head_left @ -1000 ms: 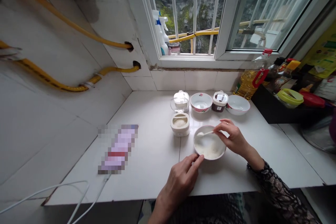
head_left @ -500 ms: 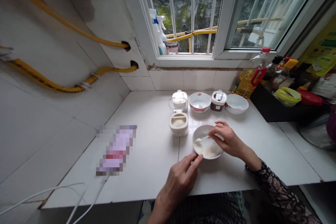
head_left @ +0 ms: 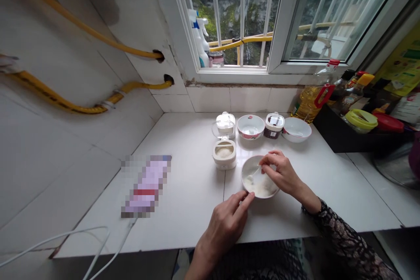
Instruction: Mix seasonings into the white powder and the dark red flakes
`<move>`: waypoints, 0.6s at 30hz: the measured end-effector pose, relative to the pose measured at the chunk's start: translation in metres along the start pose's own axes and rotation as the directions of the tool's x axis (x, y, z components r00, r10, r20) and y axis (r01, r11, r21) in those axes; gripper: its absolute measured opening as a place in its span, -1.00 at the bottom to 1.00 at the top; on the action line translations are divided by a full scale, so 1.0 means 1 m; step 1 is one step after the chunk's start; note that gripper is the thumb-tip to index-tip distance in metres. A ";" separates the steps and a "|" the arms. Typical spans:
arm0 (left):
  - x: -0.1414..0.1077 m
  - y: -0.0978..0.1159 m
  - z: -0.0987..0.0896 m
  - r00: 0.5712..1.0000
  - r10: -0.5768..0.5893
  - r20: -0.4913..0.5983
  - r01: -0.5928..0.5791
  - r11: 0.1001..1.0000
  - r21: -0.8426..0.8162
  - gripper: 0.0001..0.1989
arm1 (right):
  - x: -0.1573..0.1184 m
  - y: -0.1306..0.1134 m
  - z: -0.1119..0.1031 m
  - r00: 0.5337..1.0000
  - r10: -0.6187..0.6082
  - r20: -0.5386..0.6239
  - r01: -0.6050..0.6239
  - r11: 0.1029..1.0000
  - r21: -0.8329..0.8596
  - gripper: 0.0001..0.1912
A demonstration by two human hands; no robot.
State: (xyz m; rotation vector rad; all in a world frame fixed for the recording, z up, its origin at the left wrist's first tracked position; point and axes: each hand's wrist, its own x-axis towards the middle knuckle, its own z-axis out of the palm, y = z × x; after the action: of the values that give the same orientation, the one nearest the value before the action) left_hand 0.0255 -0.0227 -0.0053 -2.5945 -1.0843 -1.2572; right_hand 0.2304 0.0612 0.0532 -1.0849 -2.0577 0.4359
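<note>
A small white spoon [head_left: 256,172] is pinched in the fingers of my right hand [head_left: 281,170], its tip down in the white powdery grains [head_left: 264,187] in a white bowl [head_left: 243,170]. At the bowl's near left side, the fingertips of my left hand [head_left: 228,221] hold its rim. Just behind and left of the bowl stands a white seasoning box [head_left: 224,160] with its clear lid [head_left: 223,129] flipped up and pale grains inside. Part of the bowl's right side is hidden under my right hand.
Farther back stand a lidded white box [head_left: 226,119], a flowered bowl [head_left: 250,127], a box with dark contents [head_left: 273,126] and another bowl [head_left: 296,130]. An oil bottle [head_left: 310,98] and a black rack [head_left: 333,133] are at right. A blurred-out phone-like object [head_left: 147,186] with a cable lies left.
My right hand has tipped the spoon more upright, shifting its tip slightly right and down into the grains. My left hand stays at the bowl's rim.
</note>
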 end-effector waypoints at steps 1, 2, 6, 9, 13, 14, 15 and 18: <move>0.000 0.000 0.000 1.000 0.001 0.000 -0.001 1.000 0.000 -0.56 | 0.000 -0.001 0.001 0.999 0.035 -0.019 -0.034 0.999 0.023 -0.82; 0.000 0.000 0.000 1.000 0.001 -0.001 -0.001 1.000 0.001 -0.57 | 0.000 -0.001 0.000 0.997 0.070 -0.036 -0.068 0.997 0.046 -0.82; 0.001 0.000 0.000 1.000 0.003 0.000 -0.003 1.000 -0.003 -0.56 | 0.001 -0.002 -0.008 0.970 0.238 -0.042 -0.226 0.954 0.196 -0.87; 0.000 0.000 0.000 1.000 0.012 -0.009 -0.012 1.000 0.001 -0.56 | 0.001 -0.002 -0.014 0.930 0.369 0.001 -0.345 0.868 0.357 -0.91; -0.001 0.000 0.001 1.000 0.010 -0.004 -0.010 1.000 0.007 -0.57 | 0.001 0.000 -0.017 0.886 0.465 0.004 -0.416 0.789 0.453 -0.91; -0.001 0.000 0.001 1.000 0.010 -0.003 -0.010 1.000 0.007 -0.57 | 0.002 0.000 -0.017 0.877 0.481 0.007 -0.427 0.770 0.474 -0.90; -0.001 0.000 0.001 1.000 0.010 -0.002 -0.010 1.000 0.009 -0.57 | 0.002 0.001 -0.017 0.868 0.496 0.016 -0.437 0.747 0.501 -0.90; -0.001 0.000 0.001 1.000 0.015 -0.011 -0.015 1.000 0.015 -0.57 | 0.003 0.001 -0.018 0.843 0.536 0.051 -0.461 0.670 0.581 -0.90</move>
State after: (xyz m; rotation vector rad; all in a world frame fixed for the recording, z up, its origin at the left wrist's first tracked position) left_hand 0.0261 -0.0227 -0.0067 -2.5772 -1.0664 -1.2542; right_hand 0.2435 0.0636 0.0658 -1.2325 -1.3283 1.1588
